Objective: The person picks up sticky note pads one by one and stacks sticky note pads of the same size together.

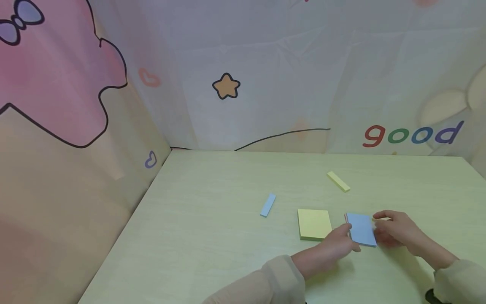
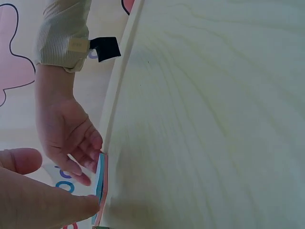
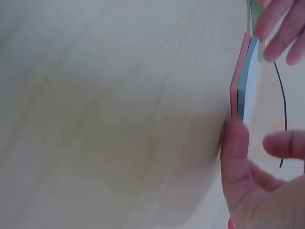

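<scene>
A pale wood-grained worktop [image 1: 197, 253] lies beneath the left hand [image 1: 334, 249] and the right hand [image 1: 398, 231], both with fingers loosely extended. Near the left hand lies a square yellow paper pad [image 1: 314, 223], left of a rectangular blue paper pad [image 1: 361, 229] that lies over a pink paper pad [image 3: 234, 98], touched by the hands from opposite sides. Farther back lie a narrow yellow paper strip [image 1: 338, 181] and a narrow blue paper strip [image 1: 268, 205], the latter left of the yellow pad.
</scene>
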{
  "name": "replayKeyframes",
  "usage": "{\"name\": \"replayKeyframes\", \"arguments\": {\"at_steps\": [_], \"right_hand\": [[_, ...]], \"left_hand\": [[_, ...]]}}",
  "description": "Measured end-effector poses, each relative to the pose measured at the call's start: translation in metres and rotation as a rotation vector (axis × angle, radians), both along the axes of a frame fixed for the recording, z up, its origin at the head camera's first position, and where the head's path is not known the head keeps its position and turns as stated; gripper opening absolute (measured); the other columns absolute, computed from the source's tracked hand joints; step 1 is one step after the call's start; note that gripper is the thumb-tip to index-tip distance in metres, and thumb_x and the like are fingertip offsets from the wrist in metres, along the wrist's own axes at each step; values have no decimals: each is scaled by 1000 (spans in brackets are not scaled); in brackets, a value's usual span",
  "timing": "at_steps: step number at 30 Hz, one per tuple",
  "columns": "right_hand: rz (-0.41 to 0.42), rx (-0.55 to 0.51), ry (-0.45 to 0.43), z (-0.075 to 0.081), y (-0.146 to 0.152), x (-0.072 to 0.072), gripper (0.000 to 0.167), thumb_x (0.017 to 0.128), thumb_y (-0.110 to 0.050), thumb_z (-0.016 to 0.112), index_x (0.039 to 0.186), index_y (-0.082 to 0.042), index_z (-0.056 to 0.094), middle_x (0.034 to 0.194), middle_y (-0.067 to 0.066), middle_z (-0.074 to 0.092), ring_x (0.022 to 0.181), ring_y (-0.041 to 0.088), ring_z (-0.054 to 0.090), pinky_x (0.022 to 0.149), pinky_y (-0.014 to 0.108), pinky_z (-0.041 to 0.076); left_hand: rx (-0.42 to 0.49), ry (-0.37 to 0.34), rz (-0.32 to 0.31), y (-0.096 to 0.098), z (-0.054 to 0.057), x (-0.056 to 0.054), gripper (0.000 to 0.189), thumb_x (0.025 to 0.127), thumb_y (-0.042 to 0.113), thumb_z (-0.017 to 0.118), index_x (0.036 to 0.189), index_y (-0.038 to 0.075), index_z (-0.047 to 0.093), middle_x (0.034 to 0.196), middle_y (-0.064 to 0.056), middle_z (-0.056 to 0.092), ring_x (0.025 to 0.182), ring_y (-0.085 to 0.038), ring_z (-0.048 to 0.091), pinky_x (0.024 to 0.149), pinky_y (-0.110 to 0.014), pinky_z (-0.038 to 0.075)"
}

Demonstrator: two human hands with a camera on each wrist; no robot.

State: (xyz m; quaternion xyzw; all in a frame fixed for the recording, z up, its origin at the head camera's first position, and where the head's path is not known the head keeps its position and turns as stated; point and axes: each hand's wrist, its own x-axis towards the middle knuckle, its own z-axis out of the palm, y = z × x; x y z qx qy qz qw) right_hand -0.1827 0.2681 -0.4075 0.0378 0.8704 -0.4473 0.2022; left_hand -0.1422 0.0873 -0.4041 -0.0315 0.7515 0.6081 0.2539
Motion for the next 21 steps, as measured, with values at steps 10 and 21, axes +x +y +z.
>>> {"name": "replayKeyframes", "arguments": {"at_steps": [10, 21], "right_hand": [[-54, -115, 125, -4, -4, 4, 51, 92, -14, 36, 130, 15, 20, 125, 38, 34, 75, -1, 54, 68, 27, 53], [-60, -156, 79, -7, -12, 9, 51, 92, -13, 33, 132, 14, 18, 132, 38, 26, 78, 3, 52, 70, 28, 53]], "left_hand": [[124, 22, 163, 12, -3, -10, 69, 62, -11, 55, 128, 9, 43, 125, 1, 51, 119, -17, 42, 101, -40, 32], [202, -20, 152, 13, -9, -15, 67, 65, -12, 53, 129, 3, 41, 130, -8, 48, 118, -21, 45, 100, -40, 33]]}}
